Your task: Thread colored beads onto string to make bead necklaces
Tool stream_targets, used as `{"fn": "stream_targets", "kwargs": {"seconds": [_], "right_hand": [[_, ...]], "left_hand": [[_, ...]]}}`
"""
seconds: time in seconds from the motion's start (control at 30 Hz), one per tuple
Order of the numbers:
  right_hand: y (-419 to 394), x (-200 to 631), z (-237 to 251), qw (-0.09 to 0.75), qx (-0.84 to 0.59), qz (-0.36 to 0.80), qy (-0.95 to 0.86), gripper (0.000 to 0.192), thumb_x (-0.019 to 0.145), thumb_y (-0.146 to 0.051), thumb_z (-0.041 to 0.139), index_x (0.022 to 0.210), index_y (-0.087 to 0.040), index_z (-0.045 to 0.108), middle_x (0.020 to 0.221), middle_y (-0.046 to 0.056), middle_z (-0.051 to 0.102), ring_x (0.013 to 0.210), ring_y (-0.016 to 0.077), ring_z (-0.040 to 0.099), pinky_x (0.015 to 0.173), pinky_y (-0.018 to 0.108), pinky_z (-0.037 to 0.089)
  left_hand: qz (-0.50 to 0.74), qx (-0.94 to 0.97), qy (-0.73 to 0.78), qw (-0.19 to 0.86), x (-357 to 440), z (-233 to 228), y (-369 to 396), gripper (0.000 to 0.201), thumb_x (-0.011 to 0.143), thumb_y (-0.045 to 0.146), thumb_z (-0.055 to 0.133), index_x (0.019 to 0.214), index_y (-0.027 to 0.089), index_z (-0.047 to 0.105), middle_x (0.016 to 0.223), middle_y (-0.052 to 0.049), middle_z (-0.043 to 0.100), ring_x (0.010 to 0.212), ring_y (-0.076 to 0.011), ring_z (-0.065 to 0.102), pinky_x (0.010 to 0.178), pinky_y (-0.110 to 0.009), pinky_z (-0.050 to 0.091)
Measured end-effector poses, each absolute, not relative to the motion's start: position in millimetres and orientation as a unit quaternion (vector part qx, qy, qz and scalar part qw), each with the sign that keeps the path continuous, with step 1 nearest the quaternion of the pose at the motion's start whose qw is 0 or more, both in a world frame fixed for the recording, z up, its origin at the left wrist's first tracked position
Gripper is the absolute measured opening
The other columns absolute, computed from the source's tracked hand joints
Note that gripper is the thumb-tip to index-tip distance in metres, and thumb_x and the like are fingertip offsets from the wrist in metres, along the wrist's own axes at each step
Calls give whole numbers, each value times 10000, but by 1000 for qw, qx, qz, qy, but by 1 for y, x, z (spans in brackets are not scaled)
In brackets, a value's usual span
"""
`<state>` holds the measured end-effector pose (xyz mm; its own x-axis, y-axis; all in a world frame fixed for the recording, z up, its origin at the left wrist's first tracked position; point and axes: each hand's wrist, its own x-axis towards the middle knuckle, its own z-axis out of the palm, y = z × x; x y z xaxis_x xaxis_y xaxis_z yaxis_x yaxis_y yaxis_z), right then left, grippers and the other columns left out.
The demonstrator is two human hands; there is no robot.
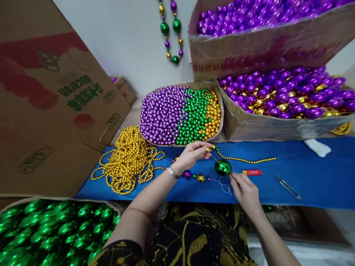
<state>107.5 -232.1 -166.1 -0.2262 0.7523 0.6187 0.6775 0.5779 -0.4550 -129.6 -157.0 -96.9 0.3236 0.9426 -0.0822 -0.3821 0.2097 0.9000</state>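
Note:
My left hand (pixel 191 155) pinches a small gold bead at the end of a gold bead strand (pixel 246 160) that trails right across the blue cloth (pixel 313 177). A thin needle or thread runs from those fingers down into a large green bead (pixel 223 167). My right hand (pixel 244 190) sits just below and right of the green bead, fingertips pinched on the thread beside it. Strung purple, green and gold beads (pixel 194 176) lie under my left wrist.
A heap of gold bead strands (pixel 129 159) lies at left. A tray of purple, green and gold beads (pixel 180 114) stands behind. Boxes of purple beads (pixel 288 92) fill the right, green beads (pixel 55 231) the near left. Snips (pixel 288 187) and a red tag (pixel 252 172) lie on the cloth.

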Motion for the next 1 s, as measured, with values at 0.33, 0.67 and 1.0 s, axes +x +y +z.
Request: {"fn": "stream_targets", "kwargs": {"seconds": [0.33, 0.67, 1.0], "right_hand": [[-235, 109, -160, 413, -463, 46, -783, 146, 948, -186, 536, 1036, -192, 652, 859, 31, 683, 743, 127, 669, 710, 230, 533], [-236, 111, -155, 404, -461, 15, -790, 172, 942, -175, 534, 1061, -196, 656, 847, 33, 682, 724, 132, 661, 691, 234, 527], [-239, 110, -157, 394, -467, 32, -791, 185, 940, -183, 537, 1083, -202, 654, 853, 28, 672, 732, 124, 652, 701, 229, 526]], "left_hand": [[482, 360, 310, 736, -124, -96, -164, 342, 798, 327, 760, 1054, 110, 701, 916, -120, 742, 882, -193, 734, 786, -269, 589], [485, 391, 344, 702, -125, -96, -166, 291, 808, 313, 743, 1031, 131, 702, 895, -93, 743, 850, -175, 736, 767, -268, 596], [493, 348, 330, 726, -129, -101, -162, 297, 826, 330, 718, 1034, 118, 705, 865, -97, 744, 844, -184, 742, 742, -245, 606]]}}
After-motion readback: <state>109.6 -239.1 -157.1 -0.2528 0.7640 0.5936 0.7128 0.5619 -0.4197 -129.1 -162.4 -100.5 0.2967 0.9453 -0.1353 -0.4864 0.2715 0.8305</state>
